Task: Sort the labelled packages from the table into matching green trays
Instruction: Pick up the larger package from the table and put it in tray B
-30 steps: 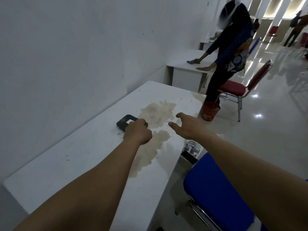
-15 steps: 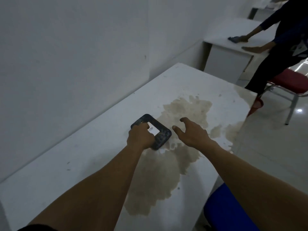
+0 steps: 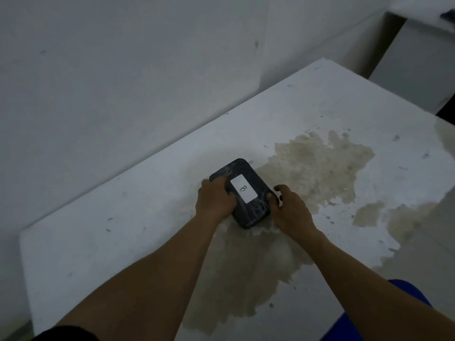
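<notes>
A dark rounded package (image 3: 248, 212) with a white label marked "B" lies on the white table (image 3: 123, 230), at the edge of a brown stain. My left hand (image 3: 215, 201) grips its left side, fingers over the top edge. On the package's right side my right hand (image 3: 289, 210) holds it, thumb pressed on the top face. No green tray is in view.
A large brownish stain (image 3: 315, 168) spreads over the table's middle and right. The white wall (image 3: 123, 82) runs close along the table's far side. A blue chair seat (image 3: 398, 313) shows at the lower right. Another white table (image 3: 418, 57) stands beyond.
My right hand, open beside the package before, has closed onto its right side. My left hand has kept its hold. The view has tilted down and moved closer to the table.
</notes>
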